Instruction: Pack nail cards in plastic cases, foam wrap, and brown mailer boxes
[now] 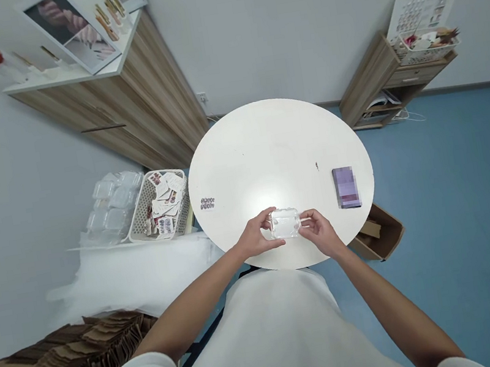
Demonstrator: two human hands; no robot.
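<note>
A small clear plastic box (285, 224) is held between my two hands over the near edge of the round white table (265, 137). My left hand (260, 234) grips its left side, thumb below and fingers above. The right side is pinched by the fingers of my right hand (317, 231). Whether the box's lid is fully closed I cannot tell. A card of purple press-on nails (207, 203) lies at the table's left side. Toward the right edge lies a purple box (347, 187), partly blurred. A tiny dark item (316, 166) is near it.
Left of the table, a white basket (183, 218) holds many cards, beside a pile of clear plastic boxes (113, 204). An open cardboard box (390, 232) stands on the floor at right. A wooden cabinet (160, 91) and a small shelf (368, 80) stand behind.
</note>
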